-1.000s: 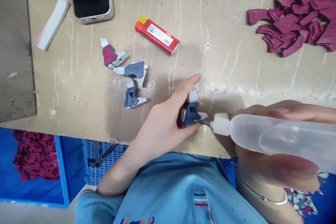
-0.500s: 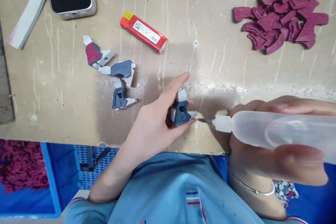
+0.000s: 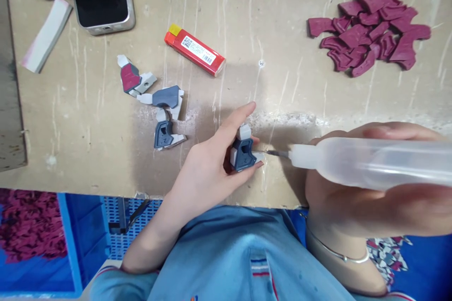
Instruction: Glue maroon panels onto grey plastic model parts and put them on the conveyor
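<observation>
My left hand [image 3: 208, 164] grips a small blue-grey and white plastic part [image 3: 243, 154], its recessed face and moulded number turned up. In my right hand [image 3: 339, 207] lies a translucent squeeze bottle [image 3: 374, 162] with a white cap and a thin dark needle tip [image 3: 277, 153]. That tip points left, close to the part's pale lower end; whether they touch I cannot tell. Left of my left hand, similar assembled parts rest on the table: one with a maroon inlay [image 3: 130, 77], one with a plain blue-grey face [image 3: 165, 97], one with an open recess [image 3: 164, 134].
A red lighter [image 3: 196, 51] lies mid-table. Loose maroon pieces [image 3: 370, 33] are heaped at the upper right. A phone-like device [image 3: 106, 9] and a pale strip [image 3: 47, 35] occupy the upper left. Below the table edge, a blue crate [image 3: 70, 244] holds more maroon pieces.
The squeeze bottle has tilted and its tip has shifted slightly up and right from the held part. The view has moved a little; my left hand keeps the same grip.
</observation>
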The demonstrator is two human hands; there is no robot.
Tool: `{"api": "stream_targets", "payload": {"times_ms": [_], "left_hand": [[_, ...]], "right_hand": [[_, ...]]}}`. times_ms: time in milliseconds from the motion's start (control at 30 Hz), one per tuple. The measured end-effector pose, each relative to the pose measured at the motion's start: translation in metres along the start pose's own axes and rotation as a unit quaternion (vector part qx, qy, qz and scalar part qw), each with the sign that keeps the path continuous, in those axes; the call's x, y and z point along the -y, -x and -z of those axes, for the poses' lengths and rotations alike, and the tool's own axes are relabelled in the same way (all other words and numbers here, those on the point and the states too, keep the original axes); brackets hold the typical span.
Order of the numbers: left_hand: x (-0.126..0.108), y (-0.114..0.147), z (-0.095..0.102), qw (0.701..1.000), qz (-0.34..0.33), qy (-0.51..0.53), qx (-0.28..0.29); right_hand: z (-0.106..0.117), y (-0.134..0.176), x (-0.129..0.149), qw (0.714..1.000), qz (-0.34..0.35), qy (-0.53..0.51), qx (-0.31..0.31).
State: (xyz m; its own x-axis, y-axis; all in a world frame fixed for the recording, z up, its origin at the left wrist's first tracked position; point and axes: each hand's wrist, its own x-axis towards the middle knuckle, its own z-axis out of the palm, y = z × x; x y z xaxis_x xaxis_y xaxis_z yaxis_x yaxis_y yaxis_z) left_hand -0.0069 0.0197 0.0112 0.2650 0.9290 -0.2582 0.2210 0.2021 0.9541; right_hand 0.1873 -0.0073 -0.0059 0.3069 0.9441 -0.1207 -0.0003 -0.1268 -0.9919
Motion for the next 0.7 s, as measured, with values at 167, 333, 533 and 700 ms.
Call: {"api": "stream_targets", "payload": {"times_ms": [167, 333, 533, 700], "left_hand": [[0.002, 0.0, 0.001, 1.0, 0.002, 0.021, -0.014], [0.008, 0.002, 0.0, 0.999, -0.019, 0.022, -0.022], [0.016, 0.003, -0.001, 1.0, -0.023, 0.004, -0.018], [0.008, 0.001, 0.001, 1.0, 0.001, -0.003, -0.01]], "right_hand": [[0.023, -0.027, -0.002, 0.989, 0.099, 0.098, 0.041], [0.054, -0.042, 0.007, 0.952, 0.195, 0.216, 0.094], [0.059, -0.036, 0.009, 0.917, 0.25, 0.284, 0.125], [0.047, -0.074, 0.014, 0.831, 0.266, 0.483, 0.066]]}}
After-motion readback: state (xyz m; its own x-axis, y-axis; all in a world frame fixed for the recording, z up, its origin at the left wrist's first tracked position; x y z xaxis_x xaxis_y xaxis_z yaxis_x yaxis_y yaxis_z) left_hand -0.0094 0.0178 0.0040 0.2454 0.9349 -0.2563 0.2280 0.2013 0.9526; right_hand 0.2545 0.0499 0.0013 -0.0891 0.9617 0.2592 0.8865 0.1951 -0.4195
